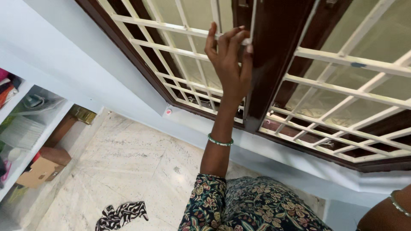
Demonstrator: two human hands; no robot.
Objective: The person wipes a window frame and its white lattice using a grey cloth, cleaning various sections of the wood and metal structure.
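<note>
My left hand [229,60] is raised to a window with a white metal grille [171,49] set in a dark brown wooden frame [274,64]. Its thumb and fingertips pinch a thin white vertical bar [253,17] beside the frame's upright post, while the index finger stands apart to the left. A green bangle [220,141] circles that wrist, and a floral sleeve [205,201] covers the upper arm. Of my right arm only a forearm with a silver bangle [399,205] shows at the bottom right corner; the hand itself is out of frame.
Frosted panes sit behind the grille. Below lies a pale marble floor [128,158] with a black-and-white patterned cloth [122,214] on it. White shelves [25,128] at the left hold plates, bags and a cardboard box [38,171].
</note>
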